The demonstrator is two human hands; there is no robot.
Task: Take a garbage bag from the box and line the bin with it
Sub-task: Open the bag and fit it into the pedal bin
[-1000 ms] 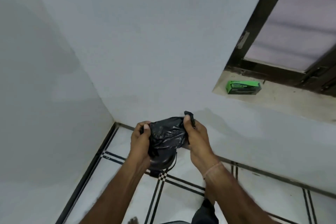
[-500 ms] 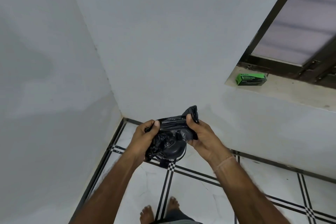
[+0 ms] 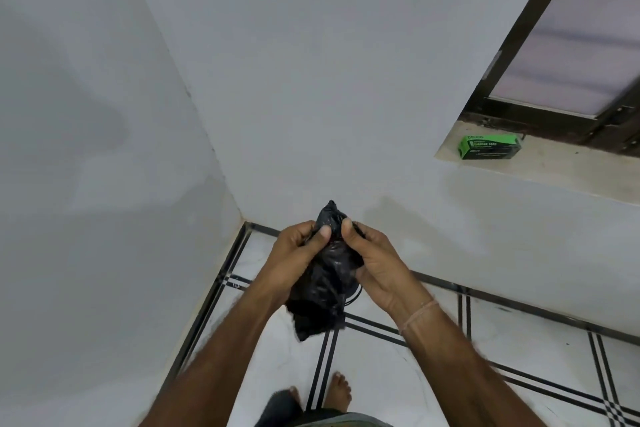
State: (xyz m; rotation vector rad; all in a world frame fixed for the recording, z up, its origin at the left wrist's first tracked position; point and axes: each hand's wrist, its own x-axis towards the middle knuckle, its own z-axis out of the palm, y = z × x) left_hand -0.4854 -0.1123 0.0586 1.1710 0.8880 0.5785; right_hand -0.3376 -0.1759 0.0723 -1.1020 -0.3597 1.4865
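A crumpled black garbage bag [image 3: 323, 284] hangs between my two hands at the middle of the view, above the floor near the room corner. My left hand [image 3: 294, 255] pinches its top from the left. My right hand [image 3: 375, 262] grips it from the right, thumbs close together at the bag's upper end. The bag's lower part dangles loose below my palms. A thin dark curved rim [image 3: 353, 296] shows just behind the bag; I cannot tell whether it is the bin. The green garbage bag box [image 3: 489, 147] lies on the window sill at the upper right.
White walls meet in a corner [image 3: 221, 163] to the left. The window sill [image 3: 554, 170] and dark window frame [image 3: 540, 114] are at the right. White floor tiles with black stripes [image 3: 381, 374] lie below, with my bare feet [image 3: 341, 386] at the bottom.
My hands have come closer together at the top of the bag, which now hangs lengthwise instead of being stretched sideways. The view has shifted so the box sits further right.
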